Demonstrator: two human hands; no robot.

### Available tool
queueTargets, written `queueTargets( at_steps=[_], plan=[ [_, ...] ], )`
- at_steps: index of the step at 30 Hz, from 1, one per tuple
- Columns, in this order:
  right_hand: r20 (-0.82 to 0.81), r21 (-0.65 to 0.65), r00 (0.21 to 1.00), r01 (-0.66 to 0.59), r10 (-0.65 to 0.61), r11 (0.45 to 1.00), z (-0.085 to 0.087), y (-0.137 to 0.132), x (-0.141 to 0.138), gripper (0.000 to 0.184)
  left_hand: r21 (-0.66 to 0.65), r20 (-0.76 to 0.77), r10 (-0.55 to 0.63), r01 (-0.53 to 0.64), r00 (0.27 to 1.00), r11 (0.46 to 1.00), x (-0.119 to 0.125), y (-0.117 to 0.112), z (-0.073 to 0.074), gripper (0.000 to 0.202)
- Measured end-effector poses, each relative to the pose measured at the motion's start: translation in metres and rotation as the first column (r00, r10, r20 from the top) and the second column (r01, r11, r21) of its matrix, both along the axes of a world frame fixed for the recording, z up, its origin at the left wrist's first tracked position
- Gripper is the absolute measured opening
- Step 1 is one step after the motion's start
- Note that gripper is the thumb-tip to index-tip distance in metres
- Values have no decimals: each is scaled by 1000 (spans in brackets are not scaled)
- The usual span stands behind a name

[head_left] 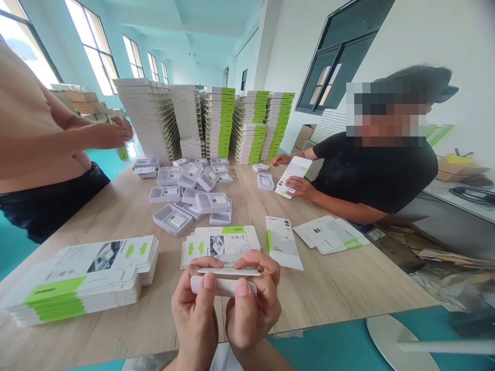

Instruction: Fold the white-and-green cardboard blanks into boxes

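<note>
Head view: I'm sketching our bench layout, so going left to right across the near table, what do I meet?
stacked white-and-green carton blanks → left hand → right hand → printed white sheet → loose white cards

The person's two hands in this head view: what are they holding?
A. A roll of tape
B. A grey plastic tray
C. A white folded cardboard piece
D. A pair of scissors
C: the left hand and right hand pinch a white folded cardboard piece between fingers and thumbs.
</note>
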State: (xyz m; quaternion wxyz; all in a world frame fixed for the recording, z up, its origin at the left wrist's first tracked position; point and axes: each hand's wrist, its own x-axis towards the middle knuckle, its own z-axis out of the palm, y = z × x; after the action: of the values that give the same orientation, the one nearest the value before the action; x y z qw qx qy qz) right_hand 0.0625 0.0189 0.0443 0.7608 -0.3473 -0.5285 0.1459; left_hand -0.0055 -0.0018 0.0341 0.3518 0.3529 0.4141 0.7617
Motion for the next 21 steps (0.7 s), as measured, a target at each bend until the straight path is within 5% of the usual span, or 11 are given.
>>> queueTargets(
  at_steps=[9, 15, 21],
  plan=[
    [-82, 51, 993, -76, 80, 996, 11, 12, -8, 11, -36, 253, 25, -16, 967, 999, 7, 5, 3, 36],
    [-84, 58, 970, -223, 227, 973, 0, 14, -5, 11, -129, 405, 169, -127, 898, 984, 3, 18, 15, 41],
    [50, 140, 957, -288, 284, 947, -22, 24, 11, 7, -156, 465, 120, -52, 877, 986, 0, 25, 20, 35]
  ],
)
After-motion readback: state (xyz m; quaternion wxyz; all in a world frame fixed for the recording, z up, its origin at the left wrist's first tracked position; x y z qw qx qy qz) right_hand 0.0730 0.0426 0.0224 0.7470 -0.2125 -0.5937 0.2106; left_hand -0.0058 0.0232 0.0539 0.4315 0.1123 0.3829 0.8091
